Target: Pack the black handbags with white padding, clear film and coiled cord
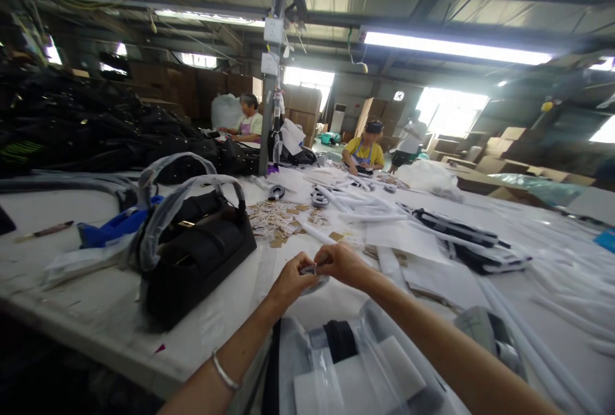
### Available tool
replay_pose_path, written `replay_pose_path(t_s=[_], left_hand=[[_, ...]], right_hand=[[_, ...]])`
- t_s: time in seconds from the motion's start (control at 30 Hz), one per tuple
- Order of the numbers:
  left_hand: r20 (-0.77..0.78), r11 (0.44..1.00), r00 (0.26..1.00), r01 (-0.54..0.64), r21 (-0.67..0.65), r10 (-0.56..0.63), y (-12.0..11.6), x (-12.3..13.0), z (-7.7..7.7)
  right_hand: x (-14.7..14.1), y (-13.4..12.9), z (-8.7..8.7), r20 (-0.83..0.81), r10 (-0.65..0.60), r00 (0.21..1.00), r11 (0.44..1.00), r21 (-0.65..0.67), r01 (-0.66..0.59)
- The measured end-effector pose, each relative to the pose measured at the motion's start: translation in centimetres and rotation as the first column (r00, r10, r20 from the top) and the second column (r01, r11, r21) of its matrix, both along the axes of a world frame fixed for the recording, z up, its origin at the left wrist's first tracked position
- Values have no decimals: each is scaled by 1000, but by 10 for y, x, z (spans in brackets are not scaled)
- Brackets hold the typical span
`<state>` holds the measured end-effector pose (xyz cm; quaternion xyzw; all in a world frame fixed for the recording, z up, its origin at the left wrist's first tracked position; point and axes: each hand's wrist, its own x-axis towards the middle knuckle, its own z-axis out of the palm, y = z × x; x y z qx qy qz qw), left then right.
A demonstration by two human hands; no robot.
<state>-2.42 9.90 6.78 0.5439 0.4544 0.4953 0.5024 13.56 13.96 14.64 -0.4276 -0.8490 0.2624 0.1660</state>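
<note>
— Nearest the camera, what lay on the table?

— A black bag wrapped in clear plastic film, flat on the white table, its long axis running away from the person. Just beyond it the left hand and the right hand met, fingertips pinched together on a small grey piece; what it was I could not tell, nor which way it pointed. A silver bangle sat on the left wrist.

— And to the left?

— A black handbag stood upright, its handles sleeved in clear plastic, the flap shut so nothing inside showed. Beside it lay a blue item.

— Farther out?

— A heap of small paper tags, then white tubes scattered across the table, and flat black bags in film at right. At the far end two seated workers bent over the table, with cardboard boxes stacked behind.
</note>
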Motion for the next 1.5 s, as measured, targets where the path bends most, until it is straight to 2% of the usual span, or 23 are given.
replay_pose_path(t_s=[0.07,0.17,0.3,0.43,0.57,0.73,0.93,1.07,1.17,1.27,1.37,1.5], left_hand=[[-16,999,999,-33,18,33,-5,1,3],[-36,997,997,-63,34,64,-11,1,5],[-64,996,994,-84,23,85,-13,2,2],[-94,995,990,-101,-3,101,-11,3,-4],[-86,994,991,-107,-23,105,-8,3,-9],[-4,990,994,-114,-83,114,-5,1,-12],[161,982,978,-111,-155,136,-5,1,-15],[248,974,959,-89,-207,140,-7,0,-19],[313,970,944,-30,-240,107,-7,-6,-23],[370,962,928,60,-266,44,-8,-14,-25],[378,950,926,127,-284,-11,-9,-19,-27],[325,945,945,125,-303,-21,-7,-15,-30]], right_hand=[[3,-3,-1,-7,-6,1000,1000,-4,6],[4,-9,-1,17,0,1000,998,56,-1],[0,-20,3,186,15,982,983,177,-49],[-5,-24,3,395,44,918,943,286,-168],[-10,-20,-2,471,50,881,920,321,-224],[-16,-19,-8,519,36,854,894,365,-259],[-21,-20,-20,497,-45,867,893,410,-188],[-23,-27,-26,483,-19,876,905,381,-191],[-21,-39,-30,458,14,889,909,364,-202],[-14,-48,-34,357,105,928,914,333,-232],[-4,-47,-39,227,193,955,931,266,-251],[1,-31,-45,79,146,986,957,239,-161]])
